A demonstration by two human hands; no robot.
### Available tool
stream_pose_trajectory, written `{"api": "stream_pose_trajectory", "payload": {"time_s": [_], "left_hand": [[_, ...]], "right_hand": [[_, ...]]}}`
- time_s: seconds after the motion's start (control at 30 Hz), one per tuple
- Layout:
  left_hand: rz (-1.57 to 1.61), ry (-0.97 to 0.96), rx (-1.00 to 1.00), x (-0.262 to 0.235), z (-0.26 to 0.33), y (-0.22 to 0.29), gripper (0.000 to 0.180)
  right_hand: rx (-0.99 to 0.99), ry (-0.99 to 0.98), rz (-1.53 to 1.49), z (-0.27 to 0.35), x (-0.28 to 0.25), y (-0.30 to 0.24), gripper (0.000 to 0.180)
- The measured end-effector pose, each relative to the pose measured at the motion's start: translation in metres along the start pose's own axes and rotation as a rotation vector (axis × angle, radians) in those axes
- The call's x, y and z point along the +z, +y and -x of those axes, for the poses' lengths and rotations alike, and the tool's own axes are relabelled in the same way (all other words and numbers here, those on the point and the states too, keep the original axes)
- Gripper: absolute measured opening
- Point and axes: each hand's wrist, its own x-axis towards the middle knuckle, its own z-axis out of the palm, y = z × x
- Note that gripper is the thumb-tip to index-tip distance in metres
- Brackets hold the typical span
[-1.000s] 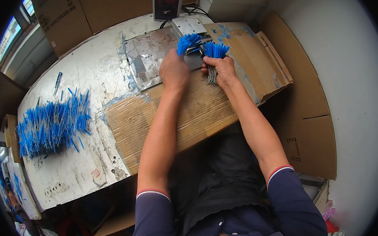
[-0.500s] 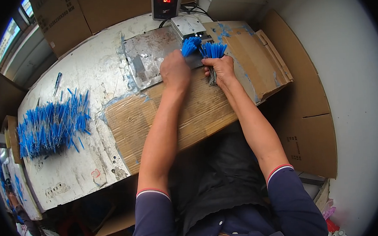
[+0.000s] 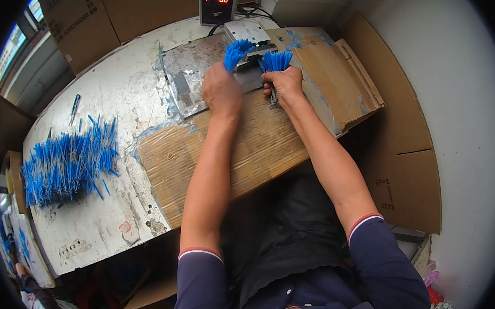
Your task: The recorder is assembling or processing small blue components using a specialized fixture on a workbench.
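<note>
My left hand [image 3: 222, 93], slightly blurred, is closed around a bundle of thin blue-ended wires [image 3: 237, 53], whose blue ends fan out above the fist. To its right, my right hand [image 3: 284, 84] grips a second bundle of blue-ended wires [image 3: 276, 62]; its blue ends point up and its bare grey strands hang below the fingers. Just beyond both hands sits a small metal device [image 3: 247, 33] with a dark slot at its front. A big pile of similar blue-ended wires [image 3: 67, 164] lies at the left of the table.
A digital display box [image 3: 218, 4] with red digits stands at the back. Flattened cardboard [image 3: 202, 157] covers the table's near edge, and a metal plate [image 3: 190, 72] lies behind it. There is a pen [image 3: 75, 109] beyond the pile. Another person's arm [image 3: 29, 279] shows at the lower left.
My left hand has shifted left, carrying its bundle away from the one in my right hand. The right hand has moved slightly left. The red digits on the display have changed.
</note>
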Motion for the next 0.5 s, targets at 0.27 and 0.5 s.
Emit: {"api": "stream_pose_trajectory", "payload": {"time_s": [0.27, 0.5], "left_hand": [[0.059, 0.001, 0.185, -0.001, 0.0, 0.004, 0.013], [0.028, -0.169, 0.082, -0.006, 0.001, 0.008, 0.016]], "right_hand": [[0.023, -0.032, -0.066, 0.004, -0.004, 0.0, 0.011], [0.01, -0.156, -0.344, 0.005, -0.02, 0.009, 0.009]]}}
